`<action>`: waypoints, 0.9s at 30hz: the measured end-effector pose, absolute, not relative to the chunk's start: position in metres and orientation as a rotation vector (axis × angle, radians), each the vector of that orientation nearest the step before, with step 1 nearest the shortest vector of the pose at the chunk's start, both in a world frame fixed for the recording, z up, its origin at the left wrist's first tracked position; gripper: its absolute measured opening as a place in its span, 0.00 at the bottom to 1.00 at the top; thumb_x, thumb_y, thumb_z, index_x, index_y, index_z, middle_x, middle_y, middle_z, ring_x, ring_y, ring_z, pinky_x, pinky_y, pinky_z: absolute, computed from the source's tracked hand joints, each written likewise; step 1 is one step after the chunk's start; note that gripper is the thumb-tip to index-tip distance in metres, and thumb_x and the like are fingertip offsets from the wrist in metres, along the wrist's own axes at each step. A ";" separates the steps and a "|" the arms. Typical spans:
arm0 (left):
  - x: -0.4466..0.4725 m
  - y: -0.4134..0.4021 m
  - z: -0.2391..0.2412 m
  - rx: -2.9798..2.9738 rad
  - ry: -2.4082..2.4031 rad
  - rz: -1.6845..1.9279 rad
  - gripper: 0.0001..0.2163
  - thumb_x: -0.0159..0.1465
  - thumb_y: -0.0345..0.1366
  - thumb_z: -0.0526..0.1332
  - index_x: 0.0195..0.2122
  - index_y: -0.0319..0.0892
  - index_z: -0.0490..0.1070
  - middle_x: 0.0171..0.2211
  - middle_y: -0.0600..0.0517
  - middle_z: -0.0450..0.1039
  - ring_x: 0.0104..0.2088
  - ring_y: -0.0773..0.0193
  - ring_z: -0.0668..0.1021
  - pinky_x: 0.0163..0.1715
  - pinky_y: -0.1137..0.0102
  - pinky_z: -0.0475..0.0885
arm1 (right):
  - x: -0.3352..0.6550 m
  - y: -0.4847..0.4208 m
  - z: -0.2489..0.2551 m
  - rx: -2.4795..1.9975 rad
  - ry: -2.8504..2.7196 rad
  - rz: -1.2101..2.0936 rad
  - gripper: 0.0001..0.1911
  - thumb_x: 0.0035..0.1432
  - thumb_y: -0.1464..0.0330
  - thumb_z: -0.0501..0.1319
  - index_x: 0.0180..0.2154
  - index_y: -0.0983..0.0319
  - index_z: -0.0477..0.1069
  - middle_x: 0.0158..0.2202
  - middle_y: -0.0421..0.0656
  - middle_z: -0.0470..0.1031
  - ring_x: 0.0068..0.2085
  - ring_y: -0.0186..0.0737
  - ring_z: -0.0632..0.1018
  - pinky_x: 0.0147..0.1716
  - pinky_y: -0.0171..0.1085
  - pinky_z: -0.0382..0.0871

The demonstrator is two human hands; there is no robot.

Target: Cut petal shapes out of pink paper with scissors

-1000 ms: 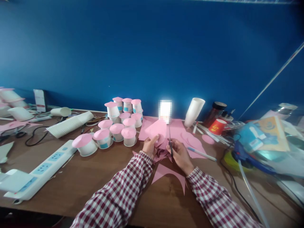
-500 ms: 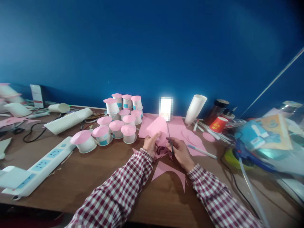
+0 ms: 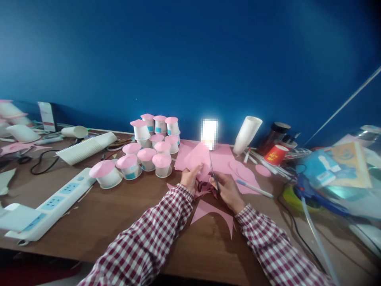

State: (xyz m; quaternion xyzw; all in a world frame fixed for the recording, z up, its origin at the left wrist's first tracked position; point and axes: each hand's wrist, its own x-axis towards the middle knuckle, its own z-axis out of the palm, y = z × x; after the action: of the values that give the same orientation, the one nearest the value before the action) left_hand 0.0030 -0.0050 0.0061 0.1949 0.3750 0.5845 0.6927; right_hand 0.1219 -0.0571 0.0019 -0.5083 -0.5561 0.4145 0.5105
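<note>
My left hand (image 3: pixel 189 179) pinches a piece of pink paper (image 3: pixel 196 158) and holds it up above the brown table (image 3: pixel 125 214). My right hand (image 3: pixel 226 190) is closed on a pair of scissors (image 3: pixel 213 174), whose blades point up into the paper. Pink offcuts (image 3: pixel 212 210) lie on the table just below both hands. More pink sheets (image 3: pixel 223 161) with cut-out discs lie behind the hands.
A cluster of white cups with pink lids (image 3: pixel 149 153) stands left of the hands. A white power strip (image 3: pixel 47 206) and a lying cup stack (image 3: pixel 87 147) are further left. A pen (image 3: pixel 256 190), a red cup (image 3: pixel 276 154), a white cup stack (image 3: pixel 247 134) and a blue glue gun (image 3: pixel 315 194) sit at right.
The hands, paper and scissors stay close together with only small shifts. The view has tilted slightly, so everything sits a little higher in the picture.
</note>
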 end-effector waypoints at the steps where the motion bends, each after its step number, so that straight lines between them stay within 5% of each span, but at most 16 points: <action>1: 0.003 -0.005 0.005 0.439 0.834 1.309 0.11 0.44 0.32 0.71 0.27 0.33 0.72 0.24 0.47 0.74 0.23 0.64 0.76 0.25 0.70 0.73 | 0.122 -0.057 0.002 -1.223 -1.340 0.997 0.22 0.50 0.57 0.63 0.42 0.65 0.73 0.23 0.39 0.69 0.23 0.31 0.66 0.21 0.31 0.62; 27: 0.004 -0.005 0.001 0.469 0.804 1.286 0.14 0.43 0.35 0.71 0.25 0.33 0.69 0.21 0.48 0.72 0.21 0.62 0.76 0.20 0.68 0.73 | 0.120 -0.057 0.006 -1.210 -1.354 1.054 0.20 0.51 0.54 0.62 0.37 0.64 0.72 0.19 0.38 0.67 0.17 0.30 0.64 0.15 0.30 0.58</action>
State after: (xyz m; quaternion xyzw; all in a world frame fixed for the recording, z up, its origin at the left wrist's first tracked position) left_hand 0.0040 -0.0051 0.0011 0.2107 0.3613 0.5774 0.7012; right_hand 0.1198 -0.0573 0.0057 -0.4998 -0.5593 0.4354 0.4977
